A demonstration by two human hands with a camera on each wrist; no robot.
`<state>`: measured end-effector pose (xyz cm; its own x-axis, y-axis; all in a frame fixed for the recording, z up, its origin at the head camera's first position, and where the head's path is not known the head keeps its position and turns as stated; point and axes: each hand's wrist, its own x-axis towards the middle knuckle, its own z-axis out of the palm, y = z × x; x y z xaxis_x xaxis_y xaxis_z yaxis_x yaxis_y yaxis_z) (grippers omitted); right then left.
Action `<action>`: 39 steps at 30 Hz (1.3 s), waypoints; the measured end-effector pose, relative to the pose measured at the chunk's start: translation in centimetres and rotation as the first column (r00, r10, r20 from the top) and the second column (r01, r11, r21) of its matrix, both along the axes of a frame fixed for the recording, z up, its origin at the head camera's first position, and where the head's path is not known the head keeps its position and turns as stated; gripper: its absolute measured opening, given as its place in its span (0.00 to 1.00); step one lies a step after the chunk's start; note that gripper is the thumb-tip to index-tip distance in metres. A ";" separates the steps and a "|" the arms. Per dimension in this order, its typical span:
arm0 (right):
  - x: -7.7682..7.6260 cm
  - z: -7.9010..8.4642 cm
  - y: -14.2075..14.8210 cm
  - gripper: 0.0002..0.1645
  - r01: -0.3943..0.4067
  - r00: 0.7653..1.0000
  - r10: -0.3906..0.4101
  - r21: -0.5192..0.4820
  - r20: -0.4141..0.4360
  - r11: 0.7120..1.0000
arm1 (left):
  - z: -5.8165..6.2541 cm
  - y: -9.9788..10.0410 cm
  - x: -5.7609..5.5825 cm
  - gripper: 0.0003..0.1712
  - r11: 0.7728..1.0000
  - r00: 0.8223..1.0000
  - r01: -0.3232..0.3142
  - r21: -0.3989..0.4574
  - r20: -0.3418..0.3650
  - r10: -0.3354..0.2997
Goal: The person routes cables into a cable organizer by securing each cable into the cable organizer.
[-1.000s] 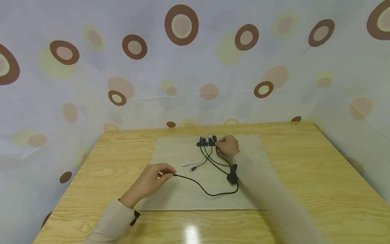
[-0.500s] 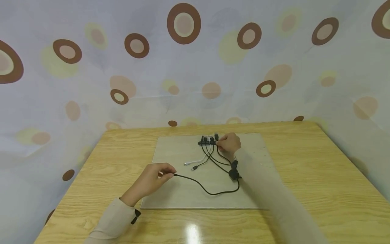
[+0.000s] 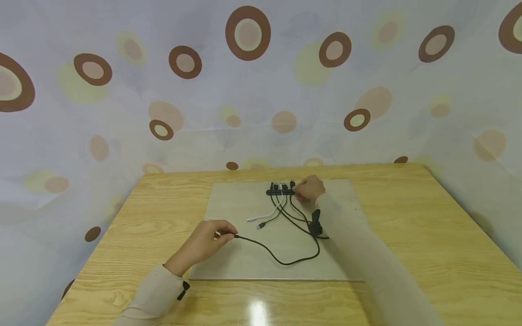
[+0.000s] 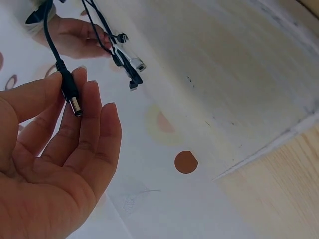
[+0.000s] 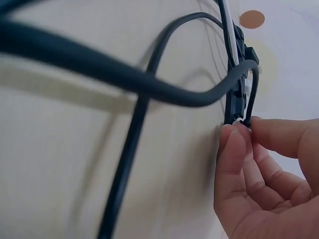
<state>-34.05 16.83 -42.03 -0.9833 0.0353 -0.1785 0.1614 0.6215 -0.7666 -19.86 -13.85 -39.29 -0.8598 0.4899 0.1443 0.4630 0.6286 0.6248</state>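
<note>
My left hand (image 3: 208, 237) pinches the black barrel plug (image 4: 70, 89) of a cable (image 3: 269, 251) between thumb and fingers, above the front left of a pale board. Its metal tip points away from the cord. At the back of the board lies a black cable holder strip (image 3: 280, 192) with several cords in it. My right hand (image 3: 310, 188) is at the strip's right end, where the thumb (image 5: 279, 134) and fingertips pinch a black cord (image 5: 253, 94). The fingertips hide the spot where this cord meets the strip.
Several cords trail forward from the strip, among them a white cable (image 3: 265, 216) and a black one with a USB plug (image 3: 261, 225). The pale board (image 3: 244, 267) lies on a wooden table (image 3: 163, 213). A patterned cloth (image 3: 261, 90) stands behind.
My right wrist has shifted slightly up and away, uncovering more cord beneath it. The right fingers stay at the strip's end. My left hand keeps its pinch on the plug, nearly still.
</note>
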 end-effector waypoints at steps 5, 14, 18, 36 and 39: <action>-0.6 -0.4 -0.2 0.12 0.018 0.999 -0.017 -0.049 0.034 0.999 | -0.2 0.0 0.0 0.06 1.000 1.000 0.002 -0.005 0.000 -0.002; -1.2 -0.5 -0.1 0.12 0.014 0.999 -0.012 -0.065 0.040 0.998 | -0.6 0.1 -0.2 0.06 1.000 1.000 0.014 -0.009 -0.012 -0.014; -1.2 -0.5 -0.1 0.13 0.020 0.999 -0.016 -0.097 0.049 0.995 | -0.6 0.1 -0.3 0.06 1.000 1.000 0.015 -0.013 -0.014 -0.016; -2.1 -1.1 -0.5 0.14 0.006 0.999 -0.010 0.115 0.033 0.993 | -1.1 0.0 0.0 0.06 1.000 1.000 -0.004 -0.013 0.009 0.004; -2.3 -1.4 -0.3 0.14 0.017 0.998 -0.022 0.096 0.053 0.995 | -1.2 0.0 -0.1 0.06 1.000 1.000 -0.003 -0.010 0.012 0.004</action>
